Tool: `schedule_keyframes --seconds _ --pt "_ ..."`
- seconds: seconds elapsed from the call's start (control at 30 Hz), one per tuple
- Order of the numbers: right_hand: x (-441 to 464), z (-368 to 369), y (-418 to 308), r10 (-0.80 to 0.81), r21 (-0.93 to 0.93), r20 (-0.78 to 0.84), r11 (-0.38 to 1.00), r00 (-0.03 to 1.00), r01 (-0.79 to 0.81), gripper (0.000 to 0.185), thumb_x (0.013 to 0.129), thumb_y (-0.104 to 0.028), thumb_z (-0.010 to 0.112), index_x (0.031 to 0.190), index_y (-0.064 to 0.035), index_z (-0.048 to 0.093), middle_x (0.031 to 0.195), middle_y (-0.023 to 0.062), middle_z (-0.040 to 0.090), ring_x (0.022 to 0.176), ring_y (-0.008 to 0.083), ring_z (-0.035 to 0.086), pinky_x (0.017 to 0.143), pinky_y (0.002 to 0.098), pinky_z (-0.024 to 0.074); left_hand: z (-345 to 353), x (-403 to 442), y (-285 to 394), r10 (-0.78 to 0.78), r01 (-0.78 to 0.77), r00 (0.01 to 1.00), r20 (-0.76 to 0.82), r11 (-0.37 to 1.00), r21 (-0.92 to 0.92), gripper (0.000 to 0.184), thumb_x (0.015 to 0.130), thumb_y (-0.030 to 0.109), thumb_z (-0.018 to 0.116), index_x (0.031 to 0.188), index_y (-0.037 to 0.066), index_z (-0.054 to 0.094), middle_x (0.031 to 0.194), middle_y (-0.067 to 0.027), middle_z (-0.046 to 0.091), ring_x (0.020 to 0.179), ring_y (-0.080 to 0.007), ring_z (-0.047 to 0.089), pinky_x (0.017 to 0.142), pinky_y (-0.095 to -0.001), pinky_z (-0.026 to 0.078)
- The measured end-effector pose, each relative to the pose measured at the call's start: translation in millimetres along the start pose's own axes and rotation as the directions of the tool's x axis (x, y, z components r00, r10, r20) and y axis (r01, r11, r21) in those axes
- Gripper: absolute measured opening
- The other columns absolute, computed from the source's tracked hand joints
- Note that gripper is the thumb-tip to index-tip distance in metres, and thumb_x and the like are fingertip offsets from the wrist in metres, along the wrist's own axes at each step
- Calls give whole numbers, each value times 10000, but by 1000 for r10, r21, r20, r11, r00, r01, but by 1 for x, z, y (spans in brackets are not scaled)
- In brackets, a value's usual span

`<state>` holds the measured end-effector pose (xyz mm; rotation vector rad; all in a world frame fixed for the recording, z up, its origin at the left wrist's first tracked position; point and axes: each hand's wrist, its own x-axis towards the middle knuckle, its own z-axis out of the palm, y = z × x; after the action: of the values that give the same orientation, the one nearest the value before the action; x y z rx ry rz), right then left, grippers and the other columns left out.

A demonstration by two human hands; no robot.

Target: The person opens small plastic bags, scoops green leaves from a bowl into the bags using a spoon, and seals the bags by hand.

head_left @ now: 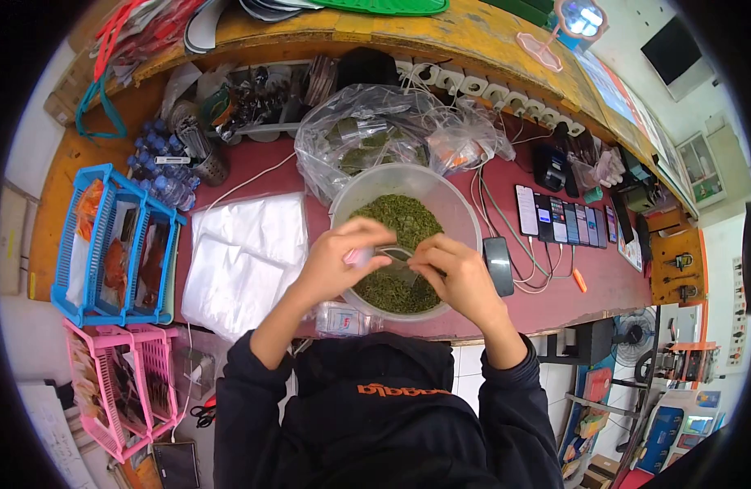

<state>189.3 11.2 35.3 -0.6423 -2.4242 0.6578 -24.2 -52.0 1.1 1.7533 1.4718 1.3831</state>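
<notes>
A translucent round tub [461, 200] holds chopped green leafy material [400, 210]. Over the tub, my left hand [347, 254] has its fingers curled around a small clear plastic piece [397, 253], partly blurred. Facing it, my right hand [457, 273] pinches the other side of that piece with thumb and fingertips. Behind the tub lies a large clear plastic bag [367, 134] with more green material inside. Stacked clear plastic bags [249, 265] lie to the left of the tub. A clear plastic pack [343, 319] sits at the table's front edge.
Blue baskets [114, 244] and a pink basket [119, 387] stand at the left. Several phones [559, 220], cables and a black power bank [498, 266] lie to the right. Water bottles [167, 187] stand back left; a wooden shelf [310, 37] spans the back.
</notes>
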Motion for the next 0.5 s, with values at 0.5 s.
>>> schedule_keyframes --seconds 0.5 --pt "-23 11 2 421 601 -81 743 903 -293 76 784 -29 734 798 5 667 750 44 644 690 93 595 659 240 470 27 -9 7 -192 236 971 145 871 -431 98 857 45 686 912 -35 704 864 -74 688 781 -111 627 703 -252 484"
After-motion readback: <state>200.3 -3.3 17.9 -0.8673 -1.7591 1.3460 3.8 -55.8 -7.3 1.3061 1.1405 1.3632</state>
